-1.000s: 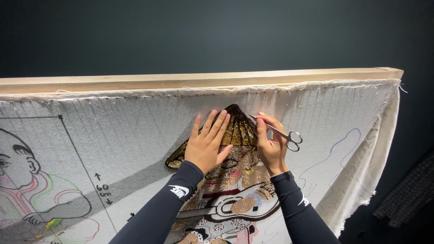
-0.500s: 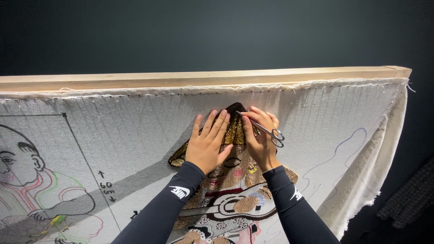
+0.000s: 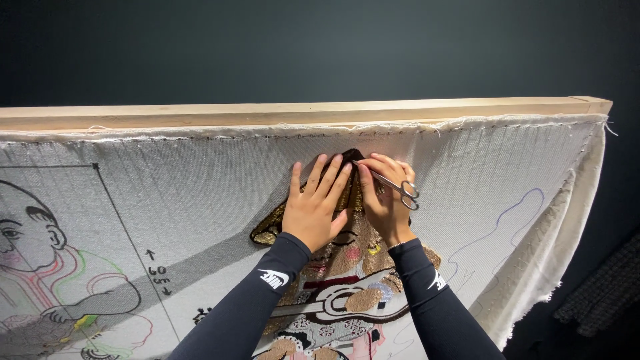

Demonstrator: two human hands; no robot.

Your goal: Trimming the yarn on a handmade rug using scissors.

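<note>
nearest, two forearms in tight black sleeves, rising from the bottom edge toward the middle of the scene. beneath them, a tufted picture of a figure in browns, cream and pink [image 3: 347, 300], worked into a large off-white woven cloth [image 3: 200, 193] stretched on a frame. left hand [image 3: 315, 208] pressed flat on the cloth, fingers spread and pointing to the far edge, gripping nothing, palm over the gold-brown pointed hat shape [image 3: 267, 233] at the top of the figure. right hand [image 3: 385, 193] just beside it, the two touching or nearly so at the fingertips, curled around a pair of small silver metal scissors [image 3: 399, 188]; finger loops lying by the knuckles on the right, slim blades running left across the fingers to the dark peak of the hat, closed or nearly closed. far left, an outlined drawing of a round-headed child in grey, pink and green [image 3: 47, 267], with ruled black lines and a small arrow beside it. right, loose cloth hanging in folds off the corner, a thin blue line drawn on it. farther, a pale wooden bar [image 3: 300, 113] along the top edge of the cloth. beyond, a dark grey wall [image 3: 320, 47].
</note>
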